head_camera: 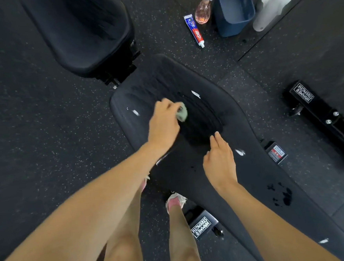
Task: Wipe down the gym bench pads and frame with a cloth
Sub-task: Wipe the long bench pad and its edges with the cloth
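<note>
Left hand (163,122) is up near the wide end of the long black back pad (249,176), fingers curled tight round a balled-up pale green cloth (182,115) that's pressed right onto the vinyl. Just past the cloth there's a darker, wet-looking streaky patch (201,122). Right hand (220,161) lies flat on the same pad a bit closer to the body, fingers straight and together, holding nothing. A few white smears (239,152) dot the pad, plus some dark droplets (283,196) further down. The seat pad (83,32) sits apart at upper left. On the speckled rubber floor beyond the bench: a toothpaste tube (194,30), a clear bottle with pinkish liquid (202,12), a blue bin (234,9) and white spray bottles (270,7). The frame foot (201,227) reads Hammer Strength, right by a pink shoe (175,201).
</note>
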Available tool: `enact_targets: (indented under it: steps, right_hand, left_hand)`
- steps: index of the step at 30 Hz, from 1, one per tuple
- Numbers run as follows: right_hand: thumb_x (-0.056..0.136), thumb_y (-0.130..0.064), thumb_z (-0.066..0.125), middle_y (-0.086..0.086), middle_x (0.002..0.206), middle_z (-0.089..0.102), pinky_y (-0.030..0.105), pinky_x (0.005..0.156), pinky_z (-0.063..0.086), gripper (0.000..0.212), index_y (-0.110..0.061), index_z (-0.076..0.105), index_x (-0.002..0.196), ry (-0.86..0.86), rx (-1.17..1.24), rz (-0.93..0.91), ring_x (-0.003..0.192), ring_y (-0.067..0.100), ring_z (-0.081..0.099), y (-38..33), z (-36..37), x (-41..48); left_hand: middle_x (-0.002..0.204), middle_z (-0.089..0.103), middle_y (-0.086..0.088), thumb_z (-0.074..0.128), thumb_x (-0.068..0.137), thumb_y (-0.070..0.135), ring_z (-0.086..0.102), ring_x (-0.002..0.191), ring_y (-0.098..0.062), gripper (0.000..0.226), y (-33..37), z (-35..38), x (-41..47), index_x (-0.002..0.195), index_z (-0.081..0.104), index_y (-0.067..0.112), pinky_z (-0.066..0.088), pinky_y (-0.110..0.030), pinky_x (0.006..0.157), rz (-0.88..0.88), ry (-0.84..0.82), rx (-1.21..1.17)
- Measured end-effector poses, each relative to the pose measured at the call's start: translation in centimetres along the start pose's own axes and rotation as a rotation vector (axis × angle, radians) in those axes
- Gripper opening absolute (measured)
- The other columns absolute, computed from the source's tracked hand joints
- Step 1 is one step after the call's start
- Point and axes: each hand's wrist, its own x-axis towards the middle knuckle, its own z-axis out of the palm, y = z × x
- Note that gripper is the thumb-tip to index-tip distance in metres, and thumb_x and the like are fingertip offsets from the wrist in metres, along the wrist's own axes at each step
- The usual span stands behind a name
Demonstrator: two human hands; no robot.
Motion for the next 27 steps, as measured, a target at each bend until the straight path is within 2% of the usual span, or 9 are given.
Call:
enact_targets:
  steps: [3, 6, 9, 12, 15, 17, 19, 23, 27]
  right_hand:
    - [0.098, -0.004, 0.039, 0.01, 0.159, 0.017, 0.028, 0.118, 0.012, 0.05, 0.0, 0.028, 0.147, -0.027, 0.02, -0.003, 0.143, 0.023, 0.024, -0.6, 0.2, -0.1]
    - [0.098, -0.004, 0.038, 0.011, 0.159, 0.017, 0.028, 0.117, 0.015, 0.051, -0.001, 0.027, 0.148, -0.057, 0.034, 0.009, 0.144, 0.023, 0.022, -0.8, 0.3, -0.5]
    - [0.098, -0.005, 0.039, 0.01, 0.16, 0.015, 0.029, 0.117, 0.016, 0.053, -0.002, 0.025, 0.149, -0.083, 0.014, 0.005, 0.144, 0.022, 0.021, -0.8, 0.3, -0.7]
    - [0.099, -0.006, 0.038, 0.009, 0.16, 0.013, 0.028, 0.115, 0.018, 0.054, -0.003, 0.022, 0.15, -0.094, -0.007, 0.021, 0.143, 0.021, 0.021, -0.8, 0.1, -0.6]
    - [0.099, -0.008, 0.04, 0.008, 0.16, 0.015, 0.029, 0.115, 0.018, 0.054, -0.005, 0.023, 0.15, -0.107, 0.013, 0.037, 0.143, 0.021, 0.023, -0.9, 0.0, -0.2]
    - [0.099, -0.008, 0.041, 0.009, 0.16, 0.015, 0.03, 0.115, 0.019, 0.053, -0.004, 0.025, 0.149, -0.113, 0.013, 0.045, 0.143, 0.023, 0.023, -1.0, 0.0, -0.1]
    - [0.099, -0.008, 0.041, 0.011, 0.16, 0.015, 0.032, 0.115, 0.021, 0.054, -0.004, 0.025, 0.15, -0.111, -0.003, 0.047, 0.143, 0.024, 0.024, -1.2, 0.2, -0.2]
    - [0.099, -0.008, 0.041, 0.013, 0.16, 0.009, 0.033, 0.117, 0.022, 0.055, -0.005, 0.022, 0.151, -0.109, -0.001, 0.055, 0.144, 0.025, 0.022, -1.5, 0.8, -0.7]
    - [0.097, -0.009, 0.045, 0.013, 0.161, -0.001, 0.036, 0.12, 0.016, 0.063, -0.01, 0.016, 0.153, -0.126, -0.002, 0.051, 0.146, 0.027, 0.015, -1.8, 1.3, -1.0]
  left_hand:
    - [0.116, 0.05, -0.01, 0.05, 0.085, -0.009, 0.041, 0.109, -0.027, 0.045, -2.5, -1.1, 1.5, 0.126, 0.058, 0.008, 0.048, -0.042, 0.076, -0.179, 0.053, 0.034]
    - [0.115, 0.052, -0.011, 0.05, 0.084, -0.012, 0.042, 0.107, -0.03, 0.05, -2.2, 0.2, 0.3, 0.131, 0.055, 0.006, 0.048, -0.04, 0.08, -0.139, 0.049, 0.023]
    - [0.111, 0.052, -0.01, 0.054, 0.081, -0.011, 0.043, 0.103, -0.029, 0.049, -0.8, 1.7, -2.4, 0.127, 0.058, 0.006, 0.051, -0.042, 0.074, -0.084, -0.007, 0.018]
    - [0.106, 0.051, -0.007, 0.055, 0.08, -0.009, 0.042, 0.098, -0.026, 0.045, 0.5, 3.2, -5.4, 0.121, 0.06, 0.009, 0.051, -0.042, 0.069, 0.017, -0.111, 0.012]
    - [0.109, 0.05, -0.004, 0.052, 0.086, -0.003, 0.041, 0.101, -0.022, 0.045, 1.7, 3.5, -7.3, 0.127, 0.058, 0.015, 0.045, -0.034, 0.081, 0.137, -0.316, -0.01]
    - [0.109, 0.052, -0.003, 0.049, 0.089, -0.002, 0.043, 0.101, -0.02, 0.046, 1.4, 2.6, -7.0, 0.13, 0.057, 0.016, 0.042, -0.033, 0.086, 0.144, -0.413, -0.088]
    - [0.107, 0.053, -0.004, 0.049, 0.086, -0.005, 0.044, 0.101, -0.02, 0.046, 0.4, 0.9, -5.8, 0.126, 0.06, 0.014, 0.044, -0.036, 0.085, 0.127, -0.358, -0.12]
    - [0.104, 0.052, -0.012, 0.053, 0.08, -0.01, 0.046, 0.099, -0.03, 0.044, -3.2, -1.8, -2.0, 0.119, 0.064, 0.008, 0.048, -0.044, 0.074, -0.044, 0.018, -0.018]
    - [0.108, 0.052, -0.011, 0.054, 0.081, -0.011, 0.044, 0.101, -0.03, 0.047, -4.6, -1.1, -0.9, 0.124, 0.06, 0.007, 0.05, -0.047, 0.069, -0.147, 0.069, 0.042]
